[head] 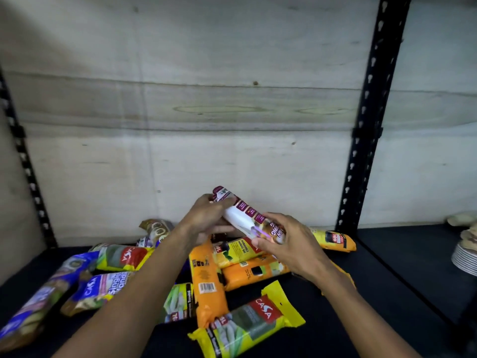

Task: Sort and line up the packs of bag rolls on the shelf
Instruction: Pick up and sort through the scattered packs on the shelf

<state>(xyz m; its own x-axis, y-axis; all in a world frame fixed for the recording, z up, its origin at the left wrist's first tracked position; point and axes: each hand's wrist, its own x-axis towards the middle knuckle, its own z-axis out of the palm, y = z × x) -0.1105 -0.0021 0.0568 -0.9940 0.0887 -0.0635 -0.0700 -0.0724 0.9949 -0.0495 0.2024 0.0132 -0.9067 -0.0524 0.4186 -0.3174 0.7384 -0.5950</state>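
Both hands hold one white and maroon pack of bag rolls (244,215) above the pile, tilted up to the left. My left hand (206,218) grips its upper end and my right hand (286,241) grips its lower end. Below lie several packs in a jumble on the dark shelf (387,293): orange packs (207,282), a yellow pack with a red label (247,324) at the front, another yellow pack (124,258) on the left, and blue packs (38,298) at the far left. A yellow pack (335,240) lies behind my right hand.
A plywood back wall (206,125) closes the shelf. Black perforated uprights stand at the left (28,174) and right (361,151). A stack of white plates (466,254) sits on the neighbouring shelf at the far right.
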